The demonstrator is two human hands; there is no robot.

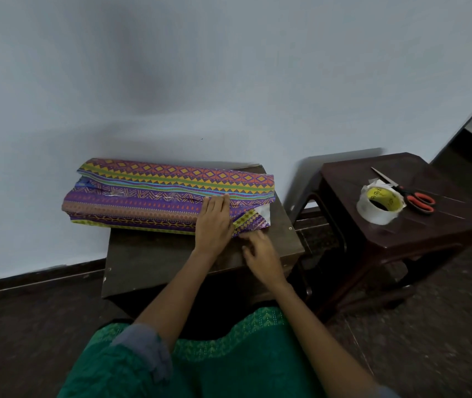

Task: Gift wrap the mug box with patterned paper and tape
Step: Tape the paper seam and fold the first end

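on the small table (154,262), left hand (213,222) lies flat on the wrapped box (154,196); right hand (260,251) fingers pinch its paper flap (253,221).

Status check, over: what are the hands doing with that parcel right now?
Left hand flat on parcel. Right hand folding paper flap at the right end. Tape, scissors idle on side stool. Nothing in the way.

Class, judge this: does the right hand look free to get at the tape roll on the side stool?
Probably yes: the tape roll stands uncovered on the stool, nothing between, though the right hand is busy folding paper.
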